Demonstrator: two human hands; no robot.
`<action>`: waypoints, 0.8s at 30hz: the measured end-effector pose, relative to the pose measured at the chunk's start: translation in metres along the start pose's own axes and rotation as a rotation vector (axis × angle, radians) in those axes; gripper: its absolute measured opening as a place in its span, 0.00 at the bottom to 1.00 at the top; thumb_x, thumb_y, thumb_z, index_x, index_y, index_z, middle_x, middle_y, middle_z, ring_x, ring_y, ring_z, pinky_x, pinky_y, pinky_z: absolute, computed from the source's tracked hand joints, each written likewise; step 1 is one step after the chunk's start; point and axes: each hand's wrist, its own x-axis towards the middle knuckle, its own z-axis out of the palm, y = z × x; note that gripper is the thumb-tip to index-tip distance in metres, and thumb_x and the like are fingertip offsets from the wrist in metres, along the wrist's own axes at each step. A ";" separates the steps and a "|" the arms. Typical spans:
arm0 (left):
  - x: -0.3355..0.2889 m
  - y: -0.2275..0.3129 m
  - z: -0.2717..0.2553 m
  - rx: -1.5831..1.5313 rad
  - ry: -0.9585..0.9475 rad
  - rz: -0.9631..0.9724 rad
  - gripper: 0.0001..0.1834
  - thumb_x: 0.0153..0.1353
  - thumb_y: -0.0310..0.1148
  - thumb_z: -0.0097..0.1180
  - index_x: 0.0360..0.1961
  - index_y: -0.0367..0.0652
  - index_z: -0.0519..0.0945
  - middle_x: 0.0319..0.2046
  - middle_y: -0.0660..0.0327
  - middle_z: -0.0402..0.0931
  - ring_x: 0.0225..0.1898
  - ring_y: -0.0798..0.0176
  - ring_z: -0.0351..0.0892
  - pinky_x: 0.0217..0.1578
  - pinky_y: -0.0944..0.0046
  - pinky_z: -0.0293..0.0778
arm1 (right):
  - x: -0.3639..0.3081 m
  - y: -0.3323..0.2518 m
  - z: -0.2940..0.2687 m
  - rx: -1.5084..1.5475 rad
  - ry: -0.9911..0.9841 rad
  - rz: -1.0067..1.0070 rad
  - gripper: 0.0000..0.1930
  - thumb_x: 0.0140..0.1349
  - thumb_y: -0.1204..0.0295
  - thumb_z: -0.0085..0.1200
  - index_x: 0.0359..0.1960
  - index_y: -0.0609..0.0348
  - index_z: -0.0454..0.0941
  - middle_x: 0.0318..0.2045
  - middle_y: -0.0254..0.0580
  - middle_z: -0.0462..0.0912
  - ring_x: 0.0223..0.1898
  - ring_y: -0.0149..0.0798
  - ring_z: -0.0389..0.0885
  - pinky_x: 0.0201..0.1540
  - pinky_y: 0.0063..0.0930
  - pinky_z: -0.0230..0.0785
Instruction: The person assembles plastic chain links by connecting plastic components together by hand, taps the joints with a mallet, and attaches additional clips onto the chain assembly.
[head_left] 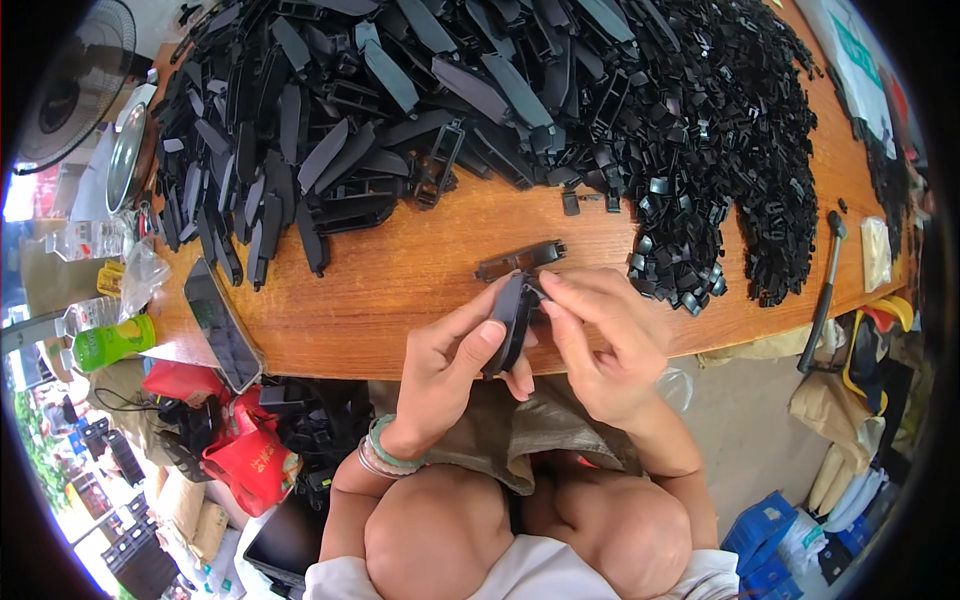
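My left hand is closed around a long black plastic housing, tilted upright over the table's near edge. At its upper end, the fingers of my right hand pinch together; whatever small piece they hold is mostly hidden. Just beyond my hands, another black plastic housing lies on the wooden table. A big heap of similar long black housings covers the far left and middle. Small black clips are piled at the right.
A phone lies at the table's left edge, near a green bottle and a metal plate. On the right are a hammer-like tool and a pale packet. A red bag sits below at the left, blue crates at the lower right.
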 end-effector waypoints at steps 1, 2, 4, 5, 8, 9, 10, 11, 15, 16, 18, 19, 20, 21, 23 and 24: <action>-0.001 0.000 0.001 0.001 -0.002 -0.002 0.27 0.75 0.35 0.45 0.68 0.29 0.63 0.41 0.53 0.79 0.29 0.62 0.83 0.31 0.66 0.81 | -0.001 0.000 0.001 -0.001 0.002 0.002 0.17 0.49 0.87 0.64 0.44 0.68 0.83 0.32 0.48 0.82 0.26 0.41 0.80 0.27 0.29 0.73; -0.001 0.000 0.002 0.003 -0.005 0.029 0.27 0.74 0.35 0.46 0.68 0.29 0.63 0.42 0.52 0.79 0.30 0.63 0.83 0.32 0.66 0.81 | -0.001 0.001 0.001 -0.072 -0.024 -0.036 0.17 0.48 0.87 0.64 0.43 0.69 0.82 0.32 0.48 0.82 0.27 0.43 0.80 0.28 0.30 0.73; -0.002 -0.001 0.005 0.008 -0.009 0.061 0.26 0.74 0.34 0.47 0.68 0.29 0.64 0.43 0.52 0.79 0.31 0.63 0.83 0.33 0.66 0.82 | -0.003 0.000 0.002 -0.143 -0.046 -0.074 0.17 0.47 0.87 0.64 0.42 0.70 0.82 0.32 0.48 0.81 0.28 0.44 0.81 0.29 0.31 0.74; -0.003 -0.003 0.008 0.074 0.019 0.098 0.27 0.74 0.33 0.48 0.68 0.28 0.63 0.45 0.51 0.78 0.33 0.64 0.82 0.33 0.66 0.81 | -0.007 -0.002 0.004 -0.206 -0.055 -0.093 0.17 0.47 0.86 0.64 0.43 0.71 0.81 0.32 0.48 0.81 0.28 0.44 0.81 0.29 0.31 0.74; -0.003 0.000 0.009 0.278 0.041 0.173 0.27 0.72 0.31 0.50 0.68 0.28 0.63 0.48 0.51 0.76 0.34 0.66 0.81 0.33 0.68 0.80 | -0.006 -0.004 0.003 -0.248 -0.080 -0.119 0.18 0.47 0.85 0.63 0.43 0.73 0.80 0.32 0.48 0.80 0.28 0.45 0.80 0.29 0.32 0.74; -0.003 0.003 0.008 0.416 0.037 0.211 0.28 0.72 0.31 0.51 0.68 0.27 0.63 0.50 0.51 0.75 0.35 0.67 0.80 0.33 0.69 0.80 | -0.005 -0.004 0.002 -0.226 -0.097 -0.128 0.18 0.48 0.84 0.62 0.44 0.74 0.80 0.32 0.48 0.80 0.28 0.45 0.80 0.29 0.32 0.74; -0.003 0.004 0.007 0.416 0.037 0.209 0.28 0.72 0.31 0.51 0.68 0.27 0.63 0.50 0.51 0.75 0.35 0.67 0.80 0.33 0.69 0.80 | -0.003 -0.007 0.001 -0.226 -0.098 -0.126 0.18 0.48 0.84 0.62 0.44 0.74 0.80 0.32 0.48 0.80 0.28 0.45 0.80 0.29 0.32 0.74; -0.003 0.006 0.006 0.447 0.029 0.229 0.28 0.72 0.31 0.52 0.68 0.27 0.63 0.50 0.51 0.75 0.34 0.68 0.79 0.32 0.69 0.79 | -0.001 -0.011 -0.001 -0.209 -0.139 -0.110 0.19 0.47 0.83 0.61 0.44 0.74 0.80 0.33 0.48 0.80 0.29 0.45 0.79 0.29 0.33 0.74; -0.004 0.006 0.002 0.320 -0.001 0.179 0.27 0.72 0.32 0.51 0.67 0.27 0.65 0.45 0.53 0.76 0.29 0.70 0.77 0.28 0.71 0.76 | -0.003 -0.015 -0.005 -0.142 -0.245 -0.030 0.21 0.45 0.82 0.58 0.46 0.70 0.81 0.38 0.46 0.80 0.34 0.45 0.79 0.33 0.35 0.74; -0.004 0.008 0.001 0.322 -0.002 0.181 0.27 0.72 0.32 0.51 0.67 0.27 0.65 0.45 0.53 0.76 0.29 0.70 0.77 0.28 0.71 0.76 | -0.002 -0.010 -0.007 -0.142 -0.243 -0.032 0.21 0.45 0.82 0.58 0.46 0.70 0.81 0.38 0.46 0.80 0.34 0.45 0.79 0.33 0.35 0.74; -0.002 0.015 -0.005 -0.010 -0.081 -0.056 0.23 0.72 0.34 0.51 0.61 0.27 0.72 0.36 0.56 0.79 0.26 0.72 0.76 0.25 0.72 0.72 | -0.001 0.003 -0.015 -0.222 -0.216 -0.137 0.21 0.45 0.80 0.59 0.46 0.63 0.83 0.41 0.43 0.80 0.39 0.45 0.79 0.39 0.36 0.73; -0.002 0.019 -0.011 -0.008 -0.080 -0.057 0.23 0.72 0.34 0.51 0.61 0.27 0.72 0.36 0.56 0.79 0.26 0.72 0.76 0.25 0.72 0.72 | -0.001 0.003 -0.018 -0.220 -0.215 -0.136 0.21 0.45 0.80 0.59 0.46 0.63 0.83 0.41 0.43 0.80 0.39 0.45 0.79 0.39 0.36 0.73; -0.001 0.024 -0.017 0.030 -0.167 -0.162 0.20 0.72 0.35 0.50 0.56 0.27 0.76 0.32 0.59 0.79 0.25 0.72 0.76 0.23 0.72 0.71 | -0.001 0.002 -0.022 -0.215 -0.246 -0.183 0.21 0.46 0.78 0.59 0.46 0.61 0.83 0.43 0.42 0.80 0.41 0.45 0.78 0.39 0.35 0.71; 0.002 0.026 -0.020 0.068 -0.256 -0.267 0.19 0.73 0.36 0.50 0.51 0.27 0.79 0.27 0.61 0.79 0.24 0.73 0.76 0.22 0.72 0.70 | -0.001 0.001 -0.026 -0.211 -0.277 -0.229 0.21 0.46 0.76 0.60 0.46 0.58 0.84 0.45 0.41 0.80 0.42 0.44 0.78 0.39 0.35 0.70; 0.012 0.028 -0.023 0.496 -0.098 0.081 0.17 0.68 0.35 0.56 0.48 0.30 0.81 0.26 0.60 0.79 0.22 0.71 0.76 0.21 0.71 0.69 | -0.003 -0.008 -0.036 -0.278 -0.332 -0.244 0.19 0.48 0.73 0.60 0.45 0.59 0.83 0.45 0.39 0.78 0.41 0.43 0.77 0.39 0.34 0.67; 0.019 0.029 -0.024 0.914 0.074 0.441 0.15 0.64 0.35 0.61 0.44 0.33 0.83 0.24 0.59 0.78 0.20 0.69 0.77 0.20 0.70 0.69 | -0.003 -0.013 -0.044 -0.333 -0.452 -0.147 0.18 0.48 0.73 0.60 0.43 0.60 0.83 0.43 0.39 0.77 0.41 0.43 0.76 0.41 0.34 0.65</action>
